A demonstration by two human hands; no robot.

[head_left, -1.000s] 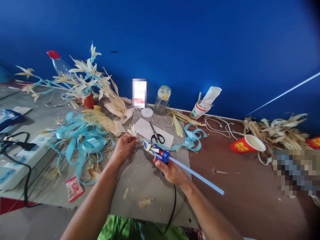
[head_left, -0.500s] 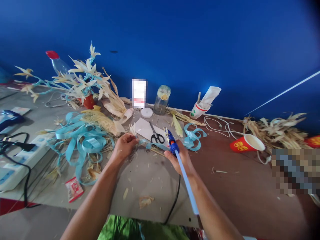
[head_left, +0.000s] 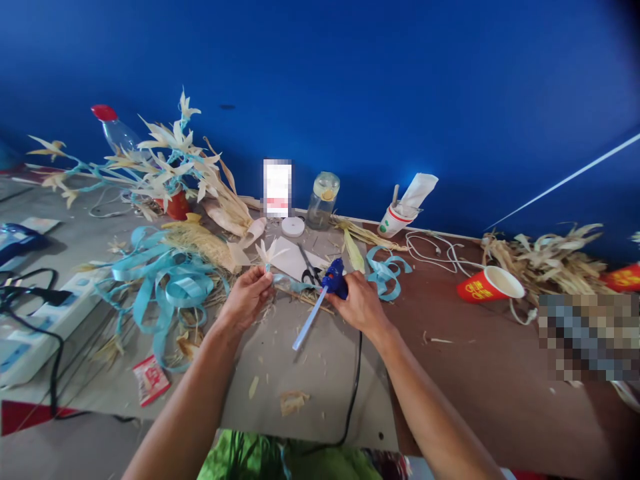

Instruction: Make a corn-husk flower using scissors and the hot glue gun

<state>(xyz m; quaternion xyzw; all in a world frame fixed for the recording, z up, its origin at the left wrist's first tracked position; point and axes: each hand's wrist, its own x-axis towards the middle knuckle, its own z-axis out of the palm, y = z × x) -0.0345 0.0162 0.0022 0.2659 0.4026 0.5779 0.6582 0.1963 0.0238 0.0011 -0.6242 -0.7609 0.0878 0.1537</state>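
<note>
My left hand (head_left: 249, 293) pinches the base of a small corn husk flower (head_left: 270, 252), whose pale petals point up. A light blue ribbon (head_left: 295, 285) runs from these fingers to the right. My right hand (head_left: 361, 299) is closed round a blue glue gun (head_left: 334, 275); a long translucent glue stick (head_left: 309, 321) juts from its back toward the lower left. Just behind the gun, black-handled scissors (head_left: 311, 272) lie on a white card (head_left: 293, 257), partly hidden by the gun. The gun's nozzle tip cannot be made out.
Left of my hands lies a heap of blue ribbon (head_left: 170, 280), near a power strip (head_left: 50, 327). Husk flowers (head_left: 173, 143) stand behind it. At the back are a glass jar (head_left: 323, 200) and a white cup (head_left: 395, 220). A red paper cup (head_left: 487, 285) lies tipped at right.
My right hand has turned the glue gun, swinging the glue stick from the lower right to the lower left. The flower in my left hand shows more fully now.
</note>
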